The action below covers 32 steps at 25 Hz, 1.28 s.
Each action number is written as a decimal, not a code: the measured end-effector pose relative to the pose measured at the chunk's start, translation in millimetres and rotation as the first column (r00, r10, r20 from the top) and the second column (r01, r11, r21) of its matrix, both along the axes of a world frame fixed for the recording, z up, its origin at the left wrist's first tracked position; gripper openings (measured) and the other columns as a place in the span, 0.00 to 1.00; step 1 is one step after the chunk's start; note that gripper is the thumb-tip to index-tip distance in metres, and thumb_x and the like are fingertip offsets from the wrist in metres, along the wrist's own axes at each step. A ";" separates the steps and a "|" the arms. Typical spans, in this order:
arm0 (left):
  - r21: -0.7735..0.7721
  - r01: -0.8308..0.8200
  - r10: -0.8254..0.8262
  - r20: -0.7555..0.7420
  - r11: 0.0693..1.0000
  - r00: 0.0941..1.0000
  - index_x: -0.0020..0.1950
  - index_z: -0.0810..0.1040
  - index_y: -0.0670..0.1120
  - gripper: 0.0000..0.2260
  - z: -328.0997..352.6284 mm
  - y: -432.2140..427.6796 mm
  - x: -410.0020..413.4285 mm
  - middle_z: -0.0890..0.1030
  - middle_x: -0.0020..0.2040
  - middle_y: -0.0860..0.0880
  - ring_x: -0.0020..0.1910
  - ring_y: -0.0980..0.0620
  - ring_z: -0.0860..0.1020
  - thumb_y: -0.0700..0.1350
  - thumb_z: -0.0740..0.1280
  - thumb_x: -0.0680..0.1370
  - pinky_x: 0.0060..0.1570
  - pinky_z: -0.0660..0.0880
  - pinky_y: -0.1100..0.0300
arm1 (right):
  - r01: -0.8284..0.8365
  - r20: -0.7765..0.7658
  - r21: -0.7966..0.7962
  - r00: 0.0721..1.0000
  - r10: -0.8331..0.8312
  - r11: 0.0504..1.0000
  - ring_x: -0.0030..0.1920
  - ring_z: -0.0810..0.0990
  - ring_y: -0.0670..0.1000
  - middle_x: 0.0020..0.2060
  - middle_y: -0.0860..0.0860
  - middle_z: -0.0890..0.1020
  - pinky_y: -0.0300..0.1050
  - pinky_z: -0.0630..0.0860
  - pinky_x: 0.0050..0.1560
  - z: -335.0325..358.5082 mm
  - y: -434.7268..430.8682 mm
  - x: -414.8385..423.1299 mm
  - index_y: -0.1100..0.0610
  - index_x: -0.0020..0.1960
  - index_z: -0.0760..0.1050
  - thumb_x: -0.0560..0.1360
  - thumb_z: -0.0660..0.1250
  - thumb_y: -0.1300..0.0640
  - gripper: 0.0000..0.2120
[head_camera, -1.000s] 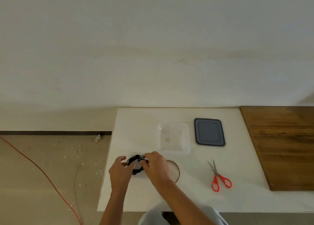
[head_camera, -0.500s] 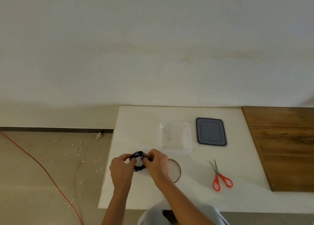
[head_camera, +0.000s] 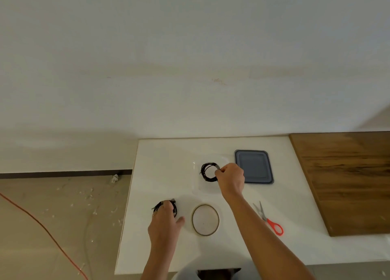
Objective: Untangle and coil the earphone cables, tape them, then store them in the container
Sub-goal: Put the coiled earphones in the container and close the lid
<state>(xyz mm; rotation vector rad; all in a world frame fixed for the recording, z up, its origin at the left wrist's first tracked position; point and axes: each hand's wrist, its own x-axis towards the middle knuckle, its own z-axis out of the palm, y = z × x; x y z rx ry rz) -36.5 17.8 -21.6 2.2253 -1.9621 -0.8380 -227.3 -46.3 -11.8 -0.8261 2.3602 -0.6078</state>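
My right hand (head_camera: 230, 179) pinches a coiled black earphone cable (head_camera: 207, 171) and holds it over the clear plastic container (head_camera: 197, 186) on the white table. A second black coiled earphone cable (head_camera: 175, 208) lies near the table's left edge, and my left hand (head_camera: 163, 224) rests on it with fingers laid over the coil. Between the two hands, at the front, lies a roll of clear tape (head_camera: 205, 219).
A dark grey container lid (head_camera: 254, 166) lies right of the container. Orange-handled scissors (head_camera: 269, 218) lie at the front right. A wooden board (head_camera: 346, 180) covers the right side. An orange cord (head_camera: 42, 224) runs across the floor on the left.
Both hands held one coil at the front left. Now my right hand has carried a coil back and right to the container, while my left hand stays on another coil.
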 end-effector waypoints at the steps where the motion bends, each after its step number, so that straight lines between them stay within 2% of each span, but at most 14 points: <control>1: -0.011 0.023 -0.022 0.054 1.000 0.998 0.56 0.70 0.48 0.13 -1.2 0.0 -1.9 0.77 0.50 0.54 0.49 0.54 0.76 0.51 0.68 0.76 0.37 0.67 0.63 | -0.048 -0.060 0.052 0.997 0.051 0.998 0.24 0.68 0.48 0.24 0.49 0.72 0.38 0.62 0.23 -4.5 -3.3 0.0 0.58 0.31 0.68 0.72 0.67 0.63 0.13; 7: -0.084 0.052 -0.039 0.148 0.995 0.988 0.52 0.76 0.50 0.05 -7.6 -4.9 -0.4 0.81 0.45 0.55 0.45 0.55 0.77 0.49 0.62 0.80 0.36 0.69 0.64 | -0.314 -0.239 0.234 0.899 0.367 0.920 0.25 0.62 0.46 0.25 0.48 0.66 0.39 0.59 0.23 -3.5 -11.3 6.5 0.56 0.30 0.61 0.75 0.64 0.63 0.18; 9: -0.121 -0.022 0.029 0.059 0.992 0.998 0.52 0.77 0.49 0.05 -3.6 -5.2 -0.5 0.82 0.45 0.54 0.43 0.54 0.78 0.48 0.64 0.79 0.35 0.69 0.63 | -0.374 -0.306 0.160 0.861 0.406 0.914 0.25 0.65 0.48 0.26 0.49 0.70 0.39 0.62 0.24 4.3 -6.0 8.8 0.57 0.32 0.66 0.76 0.63 0.60 0.15; 10: -0.143 -0.074 0.074 -0.004 0.987 0.997 0.53 0.78 0.49 0.06 0.9 -5.5 -1.9 0.82 0.46 0.54 0.42 0.54 0.78 0.48 0.65 0.78 0.35 0.70 0.63 | -0.408 -0.286 0.065 0.867 0.408 0.911 0.27 0.71 0.49 0.29 0.49 0.75 0.40 0.68 0.25 7.7 -1.7 11.3 0.57 0.35 0.71 0.77 0.63 0.57 0.12; 11: -0.173 -0.116 0.108 -0.057 0.978 0.993 0.53 0.78 0.48 0.07 6.6 -6.0 -4.1 0.83 0.46 0.53 0.42 0.53 0.79 0.47 0.66 0.77 0.35 0.69 0.63 | -0.402 -0.157 -0.075 0.908 0.387 0.913 0.31 0.77 0.50 0.32 0.49 0.79 0.41 0.75 0.30 10.7 3.2 15.2 0.58 0.39 0.76 0.76 0.65 0.55 0.10; 12: -0.214 -0.135 0.118 -0.093 0.967 0.989 0.53 0.78 0.48 0.07 13.3 -6.7 -7.1 0.83 0.46 0.52 0.42 0.52 0.80 0.47 0.67 0.77 0.35 0.69 0.63 | -0.338 0.079 -0.193 0.930 0.358 0.921 0.34 0.81 0.51 0.35 0.51 0.83 0.44 0.80 0.36 14.3 7.8 20.5 0.59 0.42 0.79 0.75 0.67 0.52 0.10; 14: -0.313 -0.090 0.050 -0.135 0.945 0.990 0.51 0.79 0.49 0.05 26.3 -10.0 -16.6 0.83 0.43 0.54 0.39 0.53 0.80 0.46 0.69 0.76 0.33 0.70 0.63 | -0.201 0.566 -0.201 0.775 0.281 0.959 0.39 0.84 0.52 0.40 0.56 0.85 0.45 0.83 0.44 23.8 15.4 31.5 0.61 0.46 0.81 0.74 0.70 0.49 0.13; 15: -0.358 -0.031 -0.021 -0.143 0.933 0.990 0.49 0.80 0.50 0.04 31.8 -12.2 -21.7 0.83 0.41 0.54 0.36 0.54 0.79 0.45 0.70 0.74 0.32 0.71 0.64 | -0.198 0.691 -0.158 0.678 0.252 0.967 0.41 0.84 0.52 0.42 0.57 0.85 0.45 0.82 0.47 27.6 17.8 34.2 0.61 0.48 0.82 0.73 0.71 0.49 0.14; 17: -0.475 0.104 -0.178 -0.114 0.874 0.977 0.43 0.81 0.49 0.06 35.7 -17.8 -30.3 0.81 0.33 0.54 0.29 0.54 0.77 0.42 0.76 0.69 0.28 0.71 0.63 | -0.195 0.795 -0.151 0.558 0.236 0.969 0.43 0.85 0.52 0.42 0.55 0.85 0.44 0.81 0.48 34.8 19.0 31.3 0.60 0.50 0.82 0.74 0.70 0.53 0.11; 20: -0.603 0.255 -0.320 0.000 0.756 0.947 0.40 0.81 0.48 0.11 35.6 -25.7 -40.8 0.78 0.30 0.54 0.28 0.53 0.76 0.40 0.80 0.64 0.28 0.69 0.61 | -0.025 0.845 -0.205 0.499 0.190 0.978 0.42 0.84 0.54 0.40 0.57 0.84 0.47 0.82 0.47 39.1 18.8 14.9 0.63 0.51 0.81 0.74 0.70 0.62 0.07; 23: -0.634 0.251 -0.341 -0.022 0.732 0.940 0.44 0.82 0.47 0.17 35.8 -30.8 -51.7 0.83 0.38 0.52 0.40 0.50 0.82 0.37 0.81 0.60 0.36 0.76 0.59 | 0.140 0.805 -0.228 0.583 0.106 0.964 0.41 0.84 0.57 0.42 0.62 0.84 0.49 0.82 0.47 35.9 16.5 0.4 0.65 0.49 0.81 0.73 0.71 0.65 0.05; 26: -0.598 0.222 -0.322 -0.064 0.770 0.945 0.47 0.82 0.44 0.19 29.0 -34.2 -61.8 0.84 0.43 0.49 0.46 0.48 0.83 0.33 0.80 0.59 0.40 0.79 0.60 | 0.192 0.582 -0.221 0.813 -0.028 0.956 0.37 0.85 0.55 0.36 0.59 0.84 0.44 0.83 0.39 23.0 9.6 -7.0 0.63 0.44 0.82 0.73 0.71 0.64 0.02; 29: -0.487 0.239 -0.315 -0.078 0.840 0.946 0.41 0.81 0.46 0.16 13.0 -34.0 -66.0 0.82 0.35 0.53 0.38 0.52 0.82 0.33 0.78 0.58 0.29 0.76 0.63 | 0.021 0.292 -0.219 0.955 0.045 0.975 0.36 0.84 0.56 0.35 0.56 0.83 0.46 0.82 0.37 7.7 -2.4 -9.6 0.63 0.43 0.82 0.74 0.69 0.63 0.04; 32: -0.383 0.288 -0.326 -0.038 0.878 0.945 0.35 0.80 0.47 0.13 -3.5 -30.7 -63.5 0.79 0.29 0.55 0.34 0.53 0.79 0.35 0.78 0.58 0.24 0.72 0.64 | -0.208 0.036 -0.085 0.977 0.212 0.974 0.31 0.77 0.53 0.32 0.54 0.79 0.44 0.73 0.30 0.4 -14.5 -4.5 0.62 0.40 0.79 0.76 0.66 0.60 0.08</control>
